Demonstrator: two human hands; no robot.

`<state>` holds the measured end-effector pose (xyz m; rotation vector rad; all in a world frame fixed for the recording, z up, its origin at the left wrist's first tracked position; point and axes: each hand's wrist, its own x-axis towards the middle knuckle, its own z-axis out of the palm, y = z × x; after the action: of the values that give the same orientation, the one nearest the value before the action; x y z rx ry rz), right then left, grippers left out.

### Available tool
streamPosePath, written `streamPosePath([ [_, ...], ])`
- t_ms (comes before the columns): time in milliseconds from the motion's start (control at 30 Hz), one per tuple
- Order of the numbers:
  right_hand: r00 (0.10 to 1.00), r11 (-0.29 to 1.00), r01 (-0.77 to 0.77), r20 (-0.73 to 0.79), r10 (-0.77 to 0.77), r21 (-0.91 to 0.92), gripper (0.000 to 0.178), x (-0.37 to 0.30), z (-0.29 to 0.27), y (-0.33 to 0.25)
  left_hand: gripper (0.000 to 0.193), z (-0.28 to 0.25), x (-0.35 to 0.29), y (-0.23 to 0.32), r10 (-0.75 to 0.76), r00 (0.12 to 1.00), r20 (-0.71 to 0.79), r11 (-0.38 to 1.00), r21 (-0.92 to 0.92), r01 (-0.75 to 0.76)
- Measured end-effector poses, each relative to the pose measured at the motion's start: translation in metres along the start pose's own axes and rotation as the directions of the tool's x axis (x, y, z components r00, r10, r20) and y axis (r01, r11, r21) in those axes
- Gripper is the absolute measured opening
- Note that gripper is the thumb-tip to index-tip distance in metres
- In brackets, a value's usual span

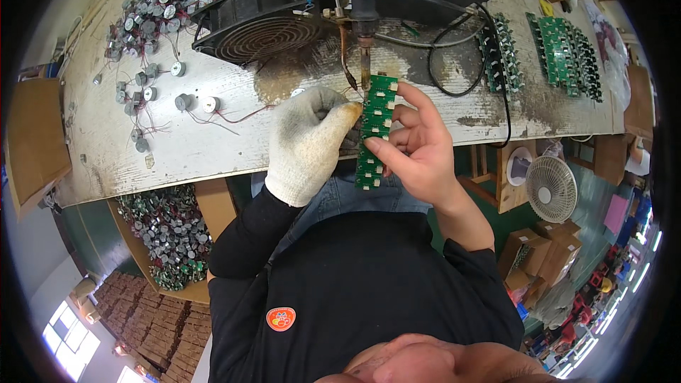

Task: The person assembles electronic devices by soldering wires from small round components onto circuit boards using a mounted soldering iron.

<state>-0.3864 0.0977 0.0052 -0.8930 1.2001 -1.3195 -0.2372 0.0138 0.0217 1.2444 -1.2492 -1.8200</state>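
My right hand (425, 149) is bare and grips a long green circuit board strip (379, 110) by its right side, thumb on its face. White connectors run along the strip. At the strip's left edge, my left hand (305, 145), in a pale knit glove, is closed in a pinch; what its fingertips hold is hidden. Just above those fingertips, the tip of an upright soldering iron (365, 64) comes down at the board's upper left edge. A thin copper-coloured guide tube (345, 53) slants in beside it. Small round motors (211, 104) with thin wires lie left of the glove.
A black fan (266, 32) stands behind the glove, near a large heap of motors (167, 3). More green boards (560, 53) lie at the right, past a looping black cable (433, 64). A box of wired parts (167, 234) sits below the table's left edge.
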Motion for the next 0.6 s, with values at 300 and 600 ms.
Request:
streamPosePath([
  [300, 1.0, 1.0, -0.021, -0.018, 0.021, 0.008, 0.069, -0.003, -0.001, 0.006, 0.019, 0.0, -0.001, -0.001, -0.045, 0.999, -0.002, 0.998, 0.052, 0.045],
  [600, 1.0, 1.0, 0.003, -0.028, -0.002, 0.027, 0.07, -0.001, 0.001, 0.003, 0.02, 0.0, 0.0, 0.001, -0.017, 1.0, -0.002, 0.999, 0.033, 0.017],
])
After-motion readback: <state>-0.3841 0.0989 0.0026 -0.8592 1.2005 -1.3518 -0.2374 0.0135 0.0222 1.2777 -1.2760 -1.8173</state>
